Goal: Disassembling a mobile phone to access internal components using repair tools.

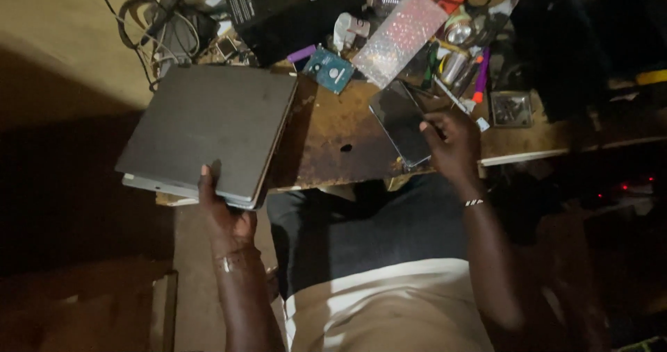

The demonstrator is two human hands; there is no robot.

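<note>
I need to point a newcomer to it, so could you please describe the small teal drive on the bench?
Start at the closed grey laptop that the left hand grips at the worn wooden bench's left end. Just past its far right corner lies the hard drive. It is the only flat teal rectangle there, beside a bubble-wrap sheet.

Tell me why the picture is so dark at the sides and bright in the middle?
Head view: light falls only on the bench, so the laptop under the left hand, the phone by the right hand and the shiny bubble wrap show well; the floor and right side sink into black shadow, slightly grainy.
</note>
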